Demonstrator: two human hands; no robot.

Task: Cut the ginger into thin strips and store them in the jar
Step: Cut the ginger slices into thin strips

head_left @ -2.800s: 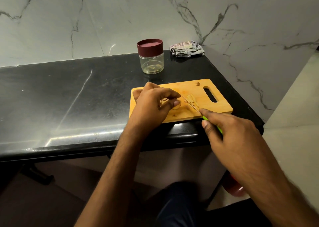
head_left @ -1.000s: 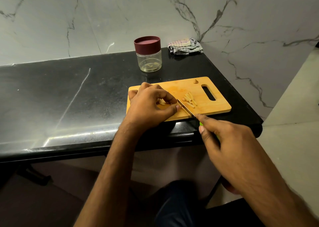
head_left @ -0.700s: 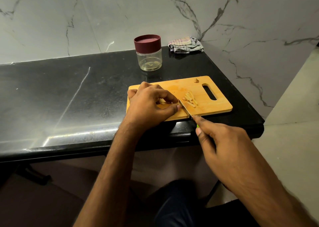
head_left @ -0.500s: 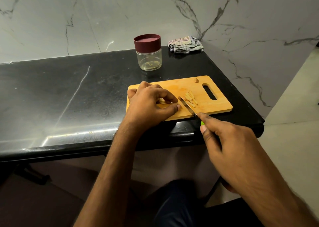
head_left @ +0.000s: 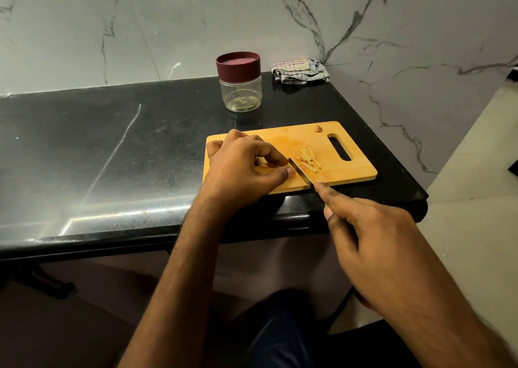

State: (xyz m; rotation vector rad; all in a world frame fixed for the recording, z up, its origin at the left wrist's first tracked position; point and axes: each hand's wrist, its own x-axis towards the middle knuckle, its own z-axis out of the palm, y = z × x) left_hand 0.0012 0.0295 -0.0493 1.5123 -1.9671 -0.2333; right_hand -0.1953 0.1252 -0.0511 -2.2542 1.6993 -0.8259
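head view: the step in hand is the slicing, i judge. the left hand (head_left: 244, 168) has its fingers curled and pinches a piece of ginger (head_left: 263, 162) against the wooden cutting board (head_left: 330, 132); most of this piece is hidden under the fingers. the right hand (head_left: 372, 244) grips the knife (head_left: 301, 175) by a green handle that is almost fully covered, with the forefinger stretched along the back of the blade. the blade lies on the board just beside the left thumb tip, between the held piece and the cut strips (head_left: 308, 159).

the jar (head_left: 240, 86) stands on the black counter (head_left: 112, 143) behind the board, apart from it, with its maroon lid on and nothing clear inside. so the storing step is not yet begun.

for the next move i think the blade must go down very close to the fingertips, so the left hand should keep the tips tucked back.

count: one board, one knife, one jar, one folded cloth (head_left: 301, 70) in the corner, one small ginger scrap (head_left: 318, 128) near the board's handle slot. the strips form one small heap; an exact number i cannot tell.
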